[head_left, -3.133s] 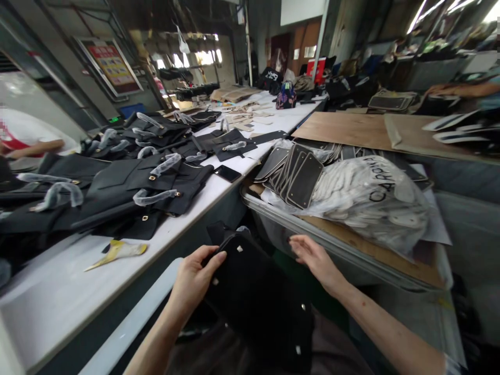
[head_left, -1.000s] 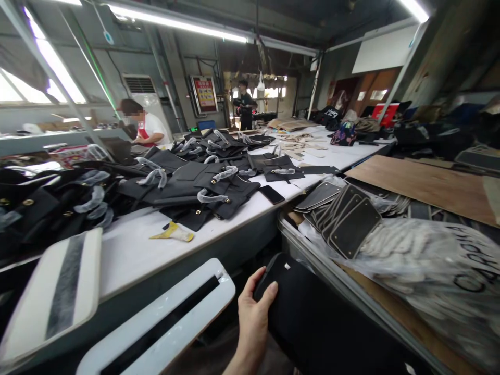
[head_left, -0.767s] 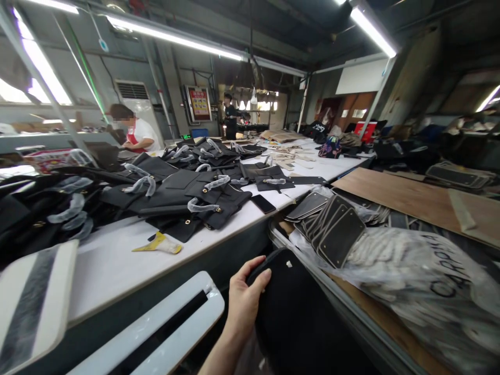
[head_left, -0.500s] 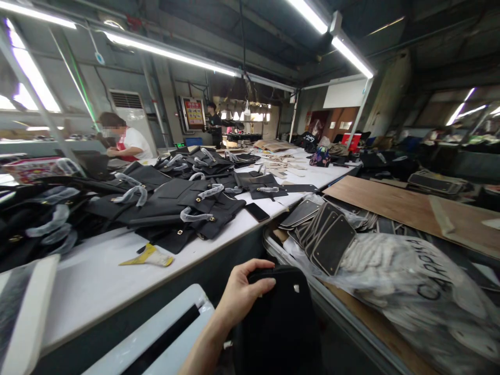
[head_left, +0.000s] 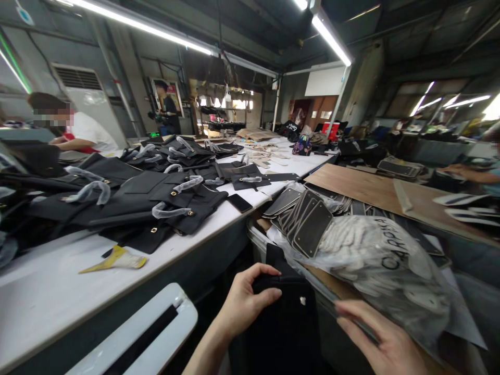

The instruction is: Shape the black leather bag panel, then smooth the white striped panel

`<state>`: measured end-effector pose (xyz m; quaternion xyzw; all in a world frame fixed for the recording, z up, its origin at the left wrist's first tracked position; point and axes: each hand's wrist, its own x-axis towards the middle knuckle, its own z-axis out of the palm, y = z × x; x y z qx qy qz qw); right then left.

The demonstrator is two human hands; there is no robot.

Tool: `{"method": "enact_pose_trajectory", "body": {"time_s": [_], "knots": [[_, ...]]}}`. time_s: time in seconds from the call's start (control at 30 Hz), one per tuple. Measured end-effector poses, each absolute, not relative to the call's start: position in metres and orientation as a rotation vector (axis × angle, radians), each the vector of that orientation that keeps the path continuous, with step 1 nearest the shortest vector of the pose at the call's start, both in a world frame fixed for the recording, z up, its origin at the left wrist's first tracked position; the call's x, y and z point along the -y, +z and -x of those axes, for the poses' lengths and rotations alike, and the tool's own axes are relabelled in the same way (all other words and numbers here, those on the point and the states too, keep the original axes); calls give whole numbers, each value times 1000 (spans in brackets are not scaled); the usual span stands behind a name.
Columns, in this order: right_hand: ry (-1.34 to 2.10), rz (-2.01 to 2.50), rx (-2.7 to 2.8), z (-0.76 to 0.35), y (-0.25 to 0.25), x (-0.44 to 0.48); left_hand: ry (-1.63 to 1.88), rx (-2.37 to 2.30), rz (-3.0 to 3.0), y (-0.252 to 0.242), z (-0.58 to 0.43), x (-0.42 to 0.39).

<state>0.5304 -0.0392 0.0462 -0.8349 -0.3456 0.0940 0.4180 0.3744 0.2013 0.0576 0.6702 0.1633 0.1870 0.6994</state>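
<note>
Head view: the left hand (head_left: 244,304) is closed on the top edge of a black bag panel (head_left: 287,325), with the thumb on the near side and the fingers curled over the far side. The panel stands low in front of the person, between the white worktable (head_left: 58,291) and the metal cart (head_left: 255,240). Its long axis goes down and toward the person, and a small white stud shows on its face just right of the gripping fingers. The right hand (head_left: 385,341) is lower right, fingers stretched flat and holding nothing; it lies to the right of the panel, not touching it, just below a clear plastic bag (head_left: 375,255) printed with letters. So the left hand is the nearer one, already on the panel, and the panel lies to the left of the open right hand.

On the cart, a row of dark rounded plates (head_left: 304,225) leans beside the bag. On the worktable lie black handbags (head_left: 156,200) with wrapped handles, a phone (head_left: 239,202) and a yellow scrap (head_left: 113,259). A person (head_left: 74,133) works at far left.
</note>
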Motion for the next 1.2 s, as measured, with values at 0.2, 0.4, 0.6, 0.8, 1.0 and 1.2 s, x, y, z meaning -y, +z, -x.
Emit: {"method": "enact_pose_trajectory", "body": {"time_s": [0.2, 0.4, 0.6, 0.8, 1.0, 1.2], "knots": [[-441, 1835, 1446, -506, 60, -29, 406, -349, -1645, 59, -385, -195], [-561, 1797, 1464, -500, 46, -42, 516, -314, -1737, 56, -392, -192], [-399, 1832, 1386, -500, 60, -47, 508, -265, -1754, 52, -398, -190], [-415, 1742, 1512, -497, 60, -46, 454, -325, -1811, 50, -396, -190], [-439, 1638, 1660, -497, 50, -35, 462, -274, -1870, 52, -393, -186], [-457, 1700, 1566, -502, 55, -35, 558, -148, -1903, 55, -392, -188]]}}
